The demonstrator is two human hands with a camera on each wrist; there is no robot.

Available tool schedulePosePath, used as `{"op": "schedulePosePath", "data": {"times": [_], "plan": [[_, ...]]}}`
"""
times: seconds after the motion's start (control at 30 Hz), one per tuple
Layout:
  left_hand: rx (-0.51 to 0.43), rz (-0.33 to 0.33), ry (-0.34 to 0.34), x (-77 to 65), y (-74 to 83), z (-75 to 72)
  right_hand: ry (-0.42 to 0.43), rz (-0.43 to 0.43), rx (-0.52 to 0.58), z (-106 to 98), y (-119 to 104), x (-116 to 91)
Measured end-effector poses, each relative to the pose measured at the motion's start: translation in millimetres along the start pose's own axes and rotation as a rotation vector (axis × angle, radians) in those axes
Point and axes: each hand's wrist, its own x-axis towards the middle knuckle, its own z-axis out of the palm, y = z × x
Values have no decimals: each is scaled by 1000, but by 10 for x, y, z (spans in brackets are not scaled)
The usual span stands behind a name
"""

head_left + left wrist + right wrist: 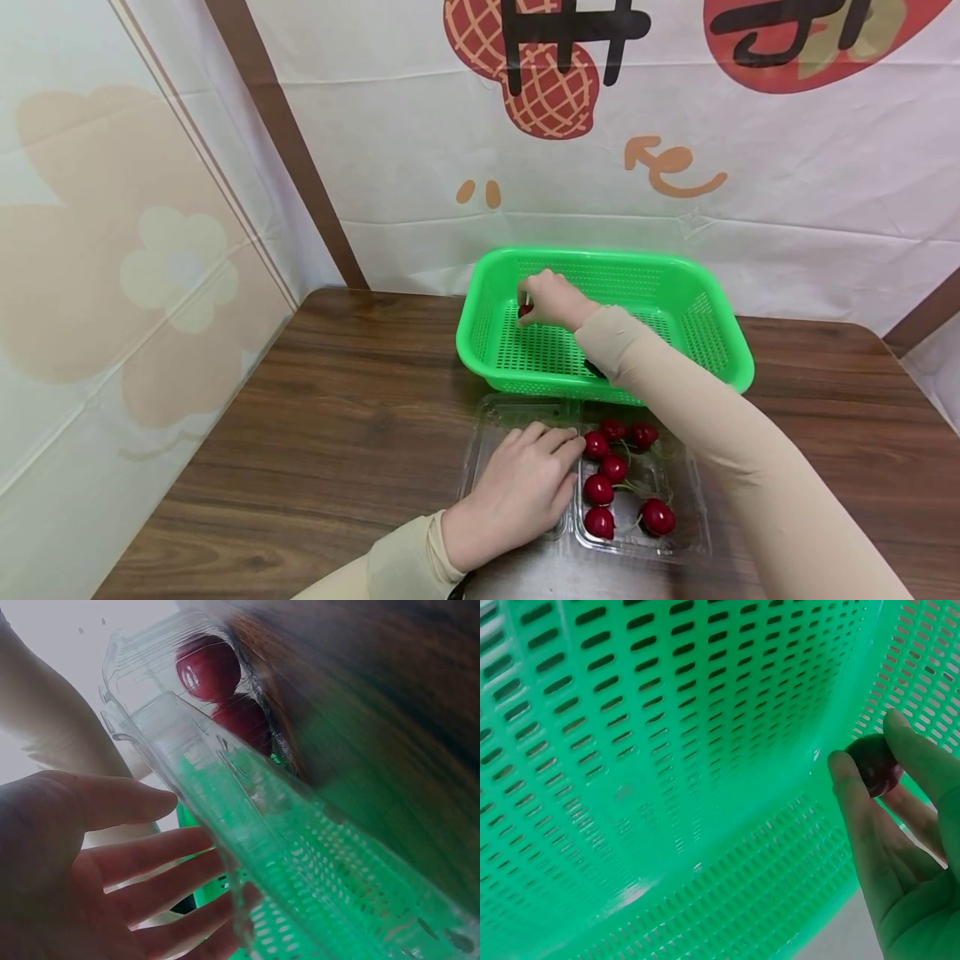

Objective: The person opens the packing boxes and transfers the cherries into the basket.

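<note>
Inside the left part of a green plastic basket (480, 367), my right hand (553, 300) pinches a dark red cherry (875, 765) between thumb and fingertips. Nearer to me lies a hinged clear plastic box (686, 533), spread open. Its right half holds several red cherries (599, 490), some with green stems. My left hand (517, 483) rests on the left half, fingers extended toward the middle of the box. In the left wrist view, those fingers (161, 855) lie relaxed along the clear plastic wall.
Everything stands on a dark wood-grain table (330, 417). Behind the basket hangs a white printed cloth (405, 150), with another pale flowered sheet (112, 250) along the left. My right forearm (720, 425) crosses over the basket's front rim.
</note>
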Motion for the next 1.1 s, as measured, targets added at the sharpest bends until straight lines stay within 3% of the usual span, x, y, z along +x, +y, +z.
{"op": "schedulePosePath", "data": {"times": [0.43, 1.1], "plan": [[0, -6, -8, 10, 8, -3, -24, 9, 31, 72, -40, 101], [8, -7, -10, 11, 5, -3, -157, -17, -5, 156, -168, 203]]}}
